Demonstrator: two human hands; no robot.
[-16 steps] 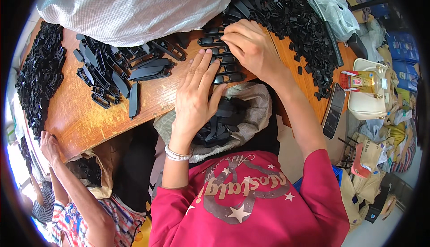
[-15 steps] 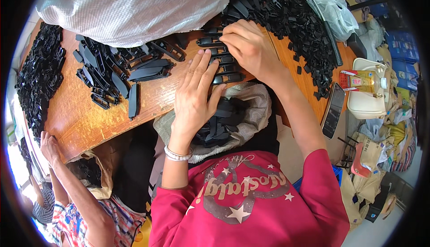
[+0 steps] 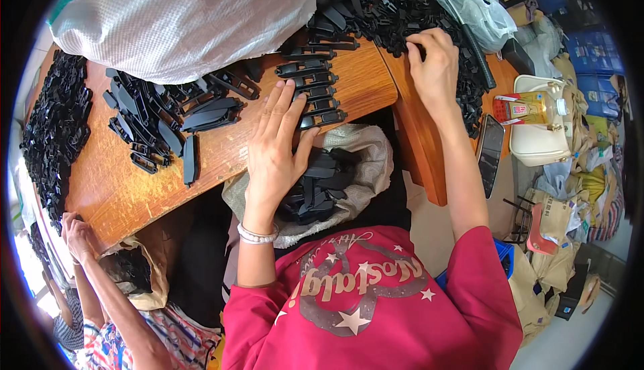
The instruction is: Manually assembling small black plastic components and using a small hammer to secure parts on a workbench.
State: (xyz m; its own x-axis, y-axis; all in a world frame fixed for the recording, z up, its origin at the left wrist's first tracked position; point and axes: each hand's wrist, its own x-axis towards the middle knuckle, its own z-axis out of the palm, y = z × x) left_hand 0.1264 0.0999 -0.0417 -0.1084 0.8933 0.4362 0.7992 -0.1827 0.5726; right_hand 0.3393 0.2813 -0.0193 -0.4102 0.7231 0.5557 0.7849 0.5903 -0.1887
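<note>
A row of long black plastic clips (image 3: 317, 93) lies side by side near the table edge. My left hand (image 3: 272, 148) rests flat with fingers stretched out, fingertips touching the left ends of the row. My right hand (image 3: 435, 68) is at the edge of a heap of small black plastic pieces (image 3: 396, 8), fingers curled in toward the thumb; whatever is between the fingertips is too small to make out. Below the row, an open woven sack (image 3: 376, 169) holds more black plastic parts (image 3: 318, 185).
Loose black clips (image 3: 144, 115) lie left on the wooden table (image 3: 181, 192), beside a white woven sack (image 3: 194, 21). Another heap of black parts (image 3: 57, 122) is farther left, near a co-worker's hand (image 3: 77, 236). Right are a phone (image 3: 491, 155), bottle (image 3: 526, 108) and white bag (image 3: 537, 148).
My right hand has left the row of clips and moved right to the heap of small pieces. My left hand stays beside the row. The view has shifted slightly.
</note>
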